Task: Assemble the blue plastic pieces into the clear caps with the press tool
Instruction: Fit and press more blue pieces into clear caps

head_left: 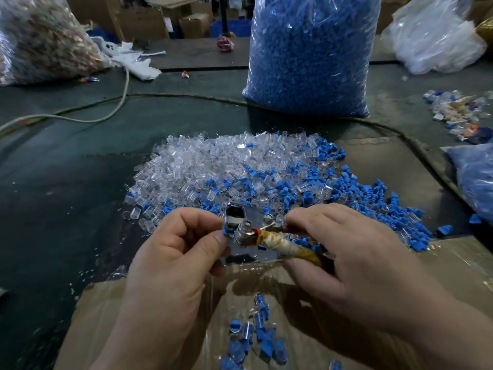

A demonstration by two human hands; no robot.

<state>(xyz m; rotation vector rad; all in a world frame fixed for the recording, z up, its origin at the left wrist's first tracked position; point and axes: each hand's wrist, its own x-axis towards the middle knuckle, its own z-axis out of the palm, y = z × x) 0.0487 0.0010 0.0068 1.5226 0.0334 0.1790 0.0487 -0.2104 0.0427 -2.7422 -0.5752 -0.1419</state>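
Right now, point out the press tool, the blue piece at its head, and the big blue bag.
press tool (243, 233): head view, metal barrel.
blue piece (227, 232): head view, its exposed corner.
big blue bag (312, 54): head view, middle of front.

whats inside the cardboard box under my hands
A few assembled clear caps with blue inserts lie in the cardboard box. The left hand, pinching a blue piece, and right hand, gripping the press tool, cover its sides.

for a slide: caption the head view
Left hand pinches blue piece at press tool; right hand grips its handle
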